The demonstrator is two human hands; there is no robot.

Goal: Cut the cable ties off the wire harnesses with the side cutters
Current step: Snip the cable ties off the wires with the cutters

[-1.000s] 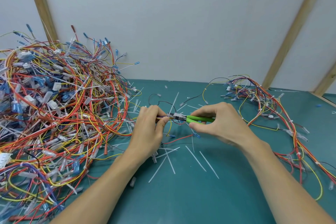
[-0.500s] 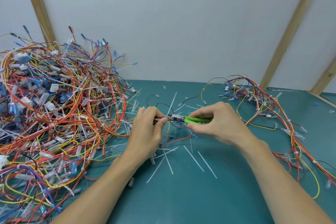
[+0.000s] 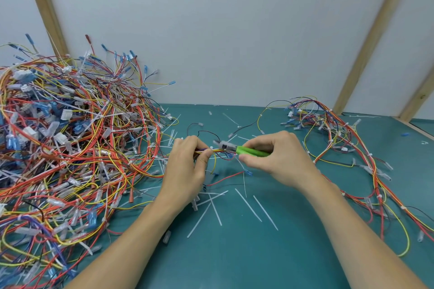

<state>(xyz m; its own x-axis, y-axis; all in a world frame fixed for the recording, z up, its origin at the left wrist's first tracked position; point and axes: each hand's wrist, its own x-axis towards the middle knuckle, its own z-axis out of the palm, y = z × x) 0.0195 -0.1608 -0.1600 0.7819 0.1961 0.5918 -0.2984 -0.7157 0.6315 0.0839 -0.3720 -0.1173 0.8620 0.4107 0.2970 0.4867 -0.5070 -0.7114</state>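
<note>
My left hand pinches a thin bundle of red, yellow and dark wires, the wire harness, just above the green table. My right hand grips the green-handled side cutters. Their grey jaws point left and sit at the harness right beside my left thumb. The jaws look blurred. Whether a cable tie sits between them cannot be made out.
A big tangled heap of harnesses fills the left side. A smaller spread of harnesses lies at the right. Several cut white ties litter the green table in front of my hands. A white wall with wooden battens stands behind.
Both hands stay close together on the same harness. The cutter jaws have shifted slightly up and left towards my left thumb.
</note>
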